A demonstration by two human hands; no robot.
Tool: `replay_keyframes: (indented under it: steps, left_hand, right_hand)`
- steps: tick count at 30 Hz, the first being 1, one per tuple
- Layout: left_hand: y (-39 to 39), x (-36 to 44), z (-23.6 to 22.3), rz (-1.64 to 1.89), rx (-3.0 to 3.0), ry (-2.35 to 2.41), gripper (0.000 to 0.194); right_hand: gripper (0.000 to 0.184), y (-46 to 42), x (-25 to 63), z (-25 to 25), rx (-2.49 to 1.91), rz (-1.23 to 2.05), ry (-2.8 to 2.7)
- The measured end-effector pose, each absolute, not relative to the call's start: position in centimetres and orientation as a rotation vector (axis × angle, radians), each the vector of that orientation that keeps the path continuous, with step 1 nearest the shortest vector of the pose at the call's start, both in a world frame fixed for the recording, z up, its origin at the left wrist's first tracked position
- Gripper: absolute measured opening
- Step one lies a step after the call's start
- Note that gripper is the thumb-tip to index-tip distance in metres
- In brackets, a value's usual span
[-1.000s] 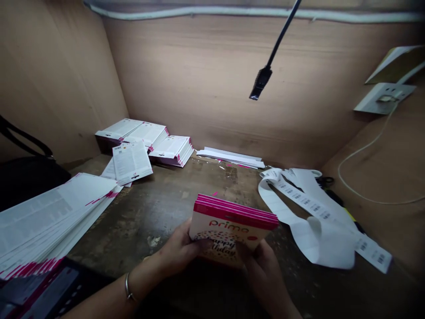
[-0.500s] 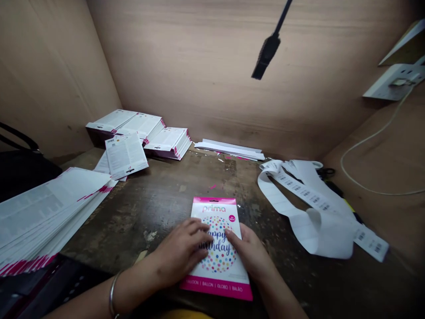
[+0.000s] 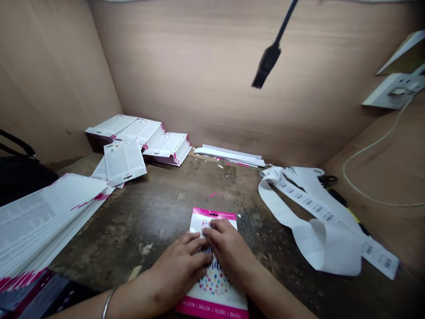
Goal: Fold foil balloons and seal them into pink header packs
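- A packing corner in a workshop, it seems!
- Here's a scuffed desk (image 3: 156,190), plain walls (image 3: 212,79) hemming it in.
- Balloon packet (image 3: 214,283) up front, packet stacks (image 3: 168,145) behind and left!
- And over right, barcode labels (image 3: 308,201) curling below a socket (image 3: 385,95).

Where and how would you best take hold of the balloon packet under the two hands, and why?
Probably grip the balloon packet by its two long edges, one hand from each side, thumbs over the face. It is a flat rectangle, apparently lying face up on the table, so its broad face offers little to pinch. The left hand and right hand both rest on that face.
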State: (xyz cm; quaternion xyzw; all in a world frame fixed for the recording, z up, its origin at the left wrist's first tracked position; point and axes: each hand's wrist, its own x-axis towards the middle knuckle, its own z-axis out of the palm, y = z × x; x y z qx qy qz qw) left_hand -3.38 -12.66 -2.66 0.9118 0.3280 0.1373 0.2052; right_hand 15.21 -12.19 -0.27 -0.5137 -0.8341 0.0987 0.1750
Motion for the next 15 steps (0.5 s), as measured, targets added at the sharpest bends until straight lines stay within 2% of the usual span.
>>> replay_keyframes:
  steps: [4,7,9,12,15]
  left_hand:
    - [-9.9,-2.8,0.0,0.366,2.429,0.998,0.026]
    - [-3.3,-0.6,2.6,0.454,2.524,1.092,0.016]
    - [2.7,1.6,3.5,0.522,2.591,1.153,0.022]
    - [11.6,5.0,3.3,0.528,2.67,1.261,0.021]
    - [18.0,7.4,2.0,0.471,2.737,1.33,0.028]
  right_hand:
    - [0.017,-11.8,14.7,-2.0,-1.485,0.262,-2.346]
    - [0.015,-11.6,15.1,-3.2,-1.459,0.164,-2.338]
    - [0.017,-11.3,15.5,-4.3,-1.401,0.062,-2.327]
    - [0.023,-10.7,16.0,-6.2,-1.321,-0.1,-2.31]
    - [0.018,-10.5,16.2,-7.3,-1.336,-0.211,-2.278]
